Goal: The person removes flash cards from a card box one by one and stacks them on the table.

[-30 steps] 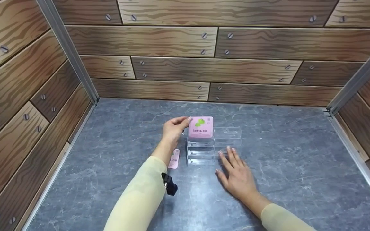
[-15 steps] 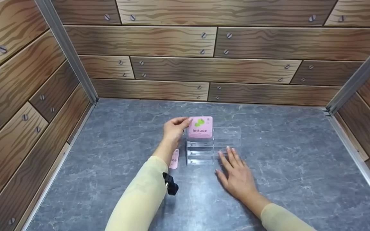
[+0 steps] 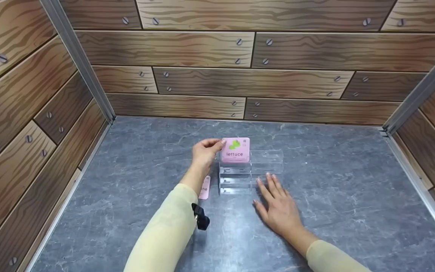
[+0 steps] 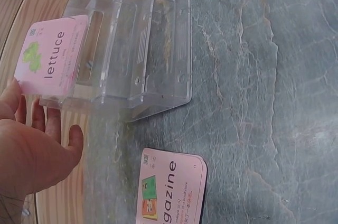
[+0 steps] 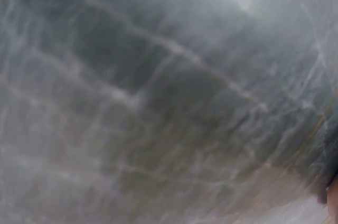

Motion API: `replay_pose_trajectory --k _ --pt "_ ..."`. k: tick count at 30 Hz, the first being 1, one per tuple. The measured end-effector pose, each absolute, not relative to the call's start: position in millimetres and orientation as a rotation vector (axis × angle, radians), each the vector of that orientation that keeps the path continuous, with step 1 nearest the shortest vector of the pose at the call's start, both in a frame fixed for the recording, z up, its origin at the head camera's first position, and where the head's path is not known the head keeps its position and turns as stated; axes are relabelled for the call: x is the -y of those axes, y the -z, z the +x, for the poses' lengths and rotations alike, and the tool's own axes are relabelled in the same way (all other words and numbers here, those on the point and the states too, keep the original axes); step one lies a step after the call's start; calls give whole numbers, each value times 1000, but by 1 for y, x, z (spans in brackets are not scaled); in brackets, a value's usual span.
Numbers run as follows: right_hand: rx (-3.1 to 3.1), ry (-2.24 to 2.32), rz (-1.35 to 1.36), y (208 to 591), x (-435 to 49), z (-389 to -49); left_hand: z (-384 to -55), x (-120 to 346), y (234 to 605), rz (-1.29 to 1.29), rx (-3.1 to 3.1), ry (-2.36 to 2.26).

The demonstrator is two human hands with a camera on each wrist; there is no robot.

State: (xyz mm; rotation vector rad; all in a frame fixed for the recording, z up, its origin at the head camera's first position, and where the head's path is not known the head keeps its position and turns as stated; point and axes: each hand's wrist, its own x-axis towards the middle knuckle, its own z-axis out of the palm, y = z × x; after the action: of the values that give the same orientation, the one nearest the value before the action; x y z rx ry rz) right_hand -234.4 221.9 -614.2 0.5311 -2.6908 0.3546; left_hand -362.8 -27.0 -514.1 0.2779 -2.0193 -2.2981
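The left grip [image 3: 204, 153] pinches the lettuce card [image 3: 235, 150]; the right grip [image 3: 279, 206], fingers extended, is released. We should align the card's lower edge squarely with the clear rack [image 3: 236, 181].

We reach farther with our left forearm [image 3: 164, 230] than with our right forearm [image 3: 332, 255]. Our left hand [image 3: 203, 153] pinches between thumb and finger, other fingers loosely bent; our right hand [image 3: 281, 210] lies back upward, fingers straight, thumb spread apart.
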Motion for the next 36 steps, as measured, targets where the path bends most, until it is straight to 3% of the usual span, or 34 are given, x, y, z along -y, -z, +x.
replay_pose_trajectory --k 36 --pt "2690 -342 534 613 -222 -234 -364 30 513 201 2077 2274"
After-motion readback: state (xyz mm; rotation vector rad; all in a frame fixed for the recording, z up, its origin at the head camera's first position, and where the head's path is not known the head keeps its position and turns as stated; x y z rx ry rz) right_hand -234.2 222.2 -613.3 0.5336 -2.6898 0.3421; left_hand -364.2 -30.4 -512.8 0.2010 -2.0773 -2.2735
